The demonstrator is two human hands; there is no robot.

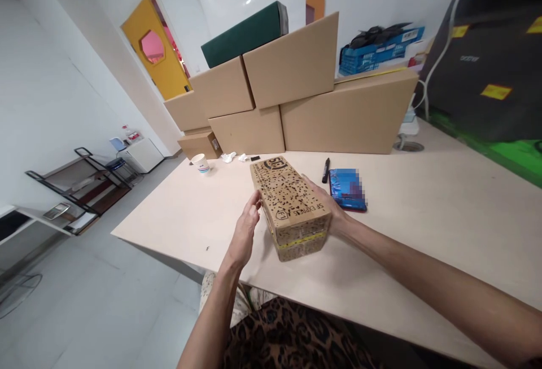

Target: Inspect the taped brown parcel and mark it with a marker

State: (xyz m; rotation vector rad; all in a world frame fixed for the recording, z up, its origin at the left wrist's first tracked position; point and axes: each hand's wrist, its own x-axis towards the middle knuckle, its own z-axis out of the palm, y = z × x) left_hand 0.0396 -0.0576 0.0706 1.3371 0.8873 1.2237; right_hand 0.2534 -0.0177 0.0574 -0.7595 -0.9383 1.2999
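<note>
A brown cardboard box [292,194] with dark speckles, SF Express print and a yellow strip on its near end sits at an angle between my hands, low over the table [406,233]. Along its left side, the fingertips of my left hand [244,232] press at the edge, with the palm a little off the cardboard. My right hand [332,211] lies against the opposite side, its fingers partly hidden by the box. Whether the base fully touches the table I cannot tell. A blue packet [345,185] and a black marker [326,170] lie to the right.
Large cardboard boxes [339,123] are stacked along the back, topped by a dark green box [248,33]. A paper cup [200,163] and crumpled tissues [229,157] are at the far left. A blue crate [372,56] is behind the stack; a black covered machine [486,64] stands right.
</note>
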